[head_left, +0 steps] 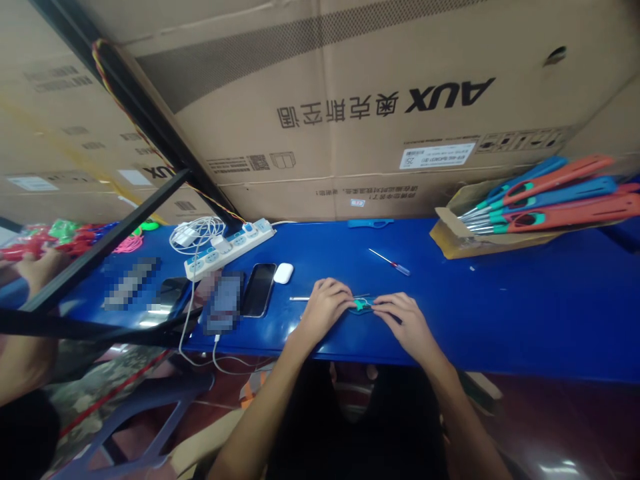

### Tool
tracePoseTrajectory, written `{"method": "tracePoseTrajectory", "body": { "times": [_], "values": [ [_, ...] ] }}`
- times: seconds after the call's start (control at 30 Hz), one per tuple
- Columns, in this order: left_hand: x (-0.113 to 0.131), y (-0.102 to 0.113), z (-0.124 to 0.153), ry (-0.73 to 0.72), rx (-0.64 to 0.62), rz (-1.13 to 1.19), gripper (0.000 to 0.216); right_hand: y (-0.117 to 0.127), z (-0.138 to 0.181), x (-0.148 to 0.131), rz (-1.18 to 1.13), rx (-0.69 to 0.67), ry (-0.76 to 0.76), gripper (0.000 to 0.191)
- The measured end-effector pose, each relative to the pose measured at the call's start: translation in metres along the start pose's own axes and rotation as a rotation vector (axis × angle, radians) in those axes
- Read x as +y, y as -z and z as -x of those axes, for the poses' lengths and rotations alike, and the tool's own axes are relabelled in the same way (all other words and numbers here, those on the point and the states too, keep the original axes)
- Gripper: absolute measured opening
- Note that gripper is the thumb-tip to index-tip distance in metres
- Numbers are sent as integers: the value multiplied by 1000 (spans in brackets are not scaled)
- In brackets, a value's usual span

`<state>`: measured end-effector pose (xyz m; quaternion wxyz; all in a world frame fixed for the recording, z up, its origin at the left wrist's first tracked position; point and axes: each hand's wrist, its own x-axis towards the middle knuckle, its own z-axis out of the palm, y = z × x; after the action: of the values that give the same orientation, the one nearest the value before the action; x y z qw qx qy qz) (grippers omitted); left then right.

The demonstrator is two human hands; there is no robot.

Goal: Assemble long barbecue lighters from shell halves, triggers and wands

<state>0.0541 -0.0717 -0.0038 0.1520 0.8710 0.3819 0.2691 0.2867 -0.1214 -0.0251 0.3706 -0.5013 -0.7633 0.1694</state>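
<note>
the left hand point(326, 305) and the right hand point(404, 319) rest together on the blue counter point(525, 307), near its front edge, both curled around a small teal and blue lighter part point(362, 305) that lies between them. the fingers of each hand pinch it from either side, so both hands are grasping it; most of the piece is hidden under the fingers. a thin metal rod point(299, 299) pokes out to the left of the left hand, flat on the counter.

just beyond the hands lies a small screwdriver point(391, 262) with a clear handle. to the left sit a white earbud case point(283, 273), a dark phone point(259, 289) and a white power strip point(230, 248) with a coiled white cable point(193, 233). at the far right an open cardboard box point(453, 233) holds long-nosed gas lighters point(555, 200) in orange and blue with teal triggers. a large cardboard carton point(350, 100) printed aux stands behind the counter. another person's hand point(37, 270) shows at the far left edge.
</note>
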Motion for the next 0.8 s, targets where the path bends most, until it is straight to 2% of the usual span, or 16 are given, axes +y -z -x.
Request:
{"method": "tracePoseTrajectory", "body": {
  "times": [0.23,0.57,0.8],
  "values": [
    [-2,16,-18,-85,-171,-87,18,1,-2,0,-45,-24,-32,18],
    [-4,25,-30,-111,-267,-148,21,0,-2,1,-47,-17,-30,14],
    [-7,21,-29,-130,-238,-114,25,-1,-2,2,-32,-14,-25,12]
  ]
}}
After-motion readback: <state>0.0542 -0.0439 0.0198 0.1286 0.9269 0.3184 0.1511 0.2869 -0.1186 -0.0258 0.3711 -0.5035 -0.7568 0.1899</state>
